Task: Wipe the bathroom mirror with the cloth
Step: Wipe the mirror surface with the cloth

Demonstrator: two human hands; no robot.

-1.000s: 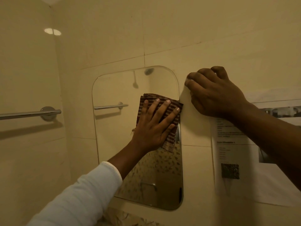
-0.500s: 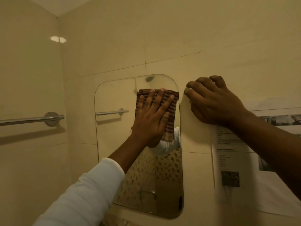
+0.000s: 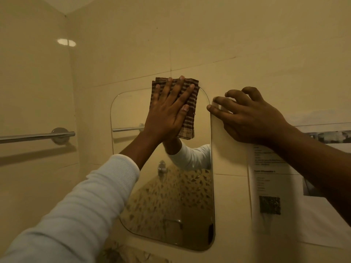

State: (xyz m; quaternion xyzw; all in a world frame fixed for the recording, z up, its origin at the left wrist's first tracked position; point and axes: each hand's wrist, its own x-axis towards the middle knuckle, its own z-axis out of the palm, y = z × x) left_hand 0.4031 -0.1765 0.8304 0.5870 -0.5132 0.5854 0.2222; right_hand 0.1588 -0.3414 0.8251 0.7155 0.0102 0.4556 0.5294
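Head view: the left hand [image 3: 167, 112] lies flat with fingers spread, pressing the folded brown striped cloth [image 3: 190, 118] against the upper right part of the mirror [image 3: 131, 111]. The cloth's upper part overhangs the mirror's top edge onto the tiled wall [image 3: 209, 35], and its right side reaches almost to the mirror's rounded top right corner. Its lower end hangs below the palm, on the glass.

The right hand [image 3: 250, 118] holds nothing. Its fingers are loosely bent and apart, with the tips resting on the wall just beside the mirror's right edge, and the forefinger tip sits at that edge. The two hands are near each other but do not touch.

To the left of the cloth a strip of glass lies uncovered as far as the left edge, and below the hand the glass runs uncovered down to the rounded bottom corners. A white sleeve [image 3: 85, 205] crosses the lower left corner of the mirror. A chrome towel rail [image 3: 36, 137] is fixed on the side wall, well apart from the mirror. A printed paper sheet [image 3: 275, 186] is stuck to the wall right of the mirror, under the right forearm.
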